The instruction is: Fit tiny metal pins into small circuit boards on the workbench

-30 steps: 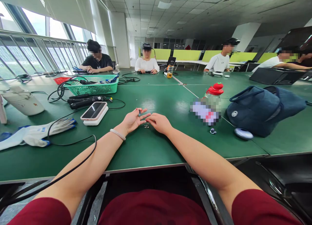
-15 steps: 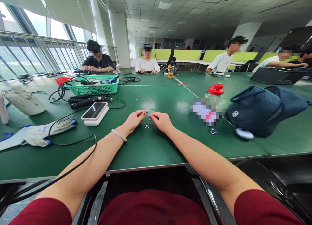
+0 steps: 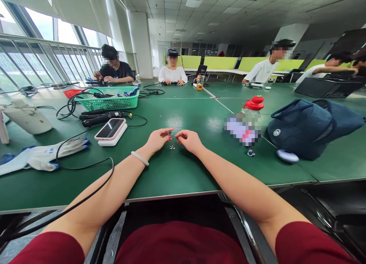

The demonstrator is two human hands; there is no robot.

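Left hand (image 3: pixel 158 140), bare: just beyond and to the left of the cluster of small silvery pieces (image 3: pixel 172 146). A second ago it lay palm up, fingers spread; it has since rolled over, thumb toward the wearer. Grip: thumb and fingertips closed on a small dark part (image 3: pixel 169 134).

Small dark part, one: off the table, at the left fingertips, just beyond the cluster. Half a second ago it could hardly be made out; now it shows again, facing the right fingertips. Its exact shape is too small to tell.

Right hand (image 3: pixel 189 140), bare: just beyond and to the right of the cluster, thumb and fingers drawn together near the part. Whether anything is pinched there, I cannot tell; nor is contact with the part clear from where I stand.

Cluster, several pieces, loose on the green table (image 3: pixel 177 176): unmoved, as far as I can see.

Judged meaning of the change: the part has gone from lying loose in an open hand to being held steady, within reach of both hands, for fine fingertip work.

Also present: smartphone (image 3: pixel 111 128), left of the cluster; red-lidded bottle (image 3: pixel 254 102), beyond it to the right; navy bag (image 3: pixel 303 130), farther right.
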